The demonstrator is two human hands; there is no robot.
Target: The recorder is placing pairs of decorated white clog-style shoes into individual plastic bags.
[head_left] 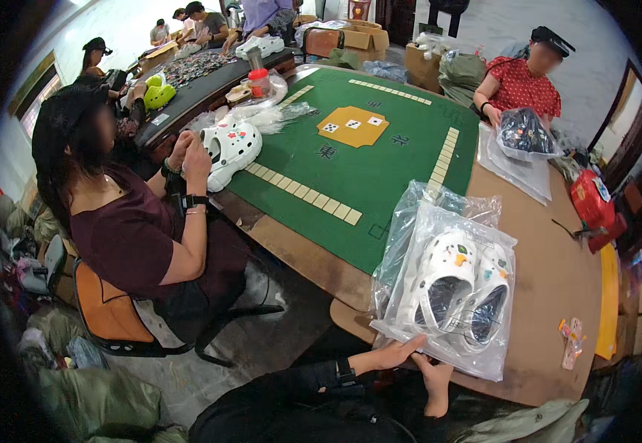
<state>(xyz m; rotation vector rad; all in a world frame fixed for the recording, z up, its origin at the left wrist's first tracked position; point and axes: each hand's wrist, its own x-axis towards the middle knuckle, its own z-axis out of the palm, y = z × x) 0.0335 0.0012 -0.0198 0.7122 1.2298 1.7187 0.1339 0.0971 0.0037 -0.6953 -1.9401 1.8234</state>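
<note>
A pair of white clogs [445,277] with small coloured charms lies inside a clear plastic bag [402,319] at the near right of the table. My left hand [396,353] reaches in from the left, its fingers closed on the bag's near edge. Close beside it, my right hand [435,380] grips the same edge from below, and its fingertips are partly hidden under the plastic. More clear plastic [389,277] sticks out behind the bag on its left.
A green mat [291,155] printed with tile rows covers much of the brown table [550,295]. At left, a seated person handles another white clog [232,151]. Across the table, a person in red holds a bagged dark item [526,134]. A small clear packet [572,343] lies right.
</note>
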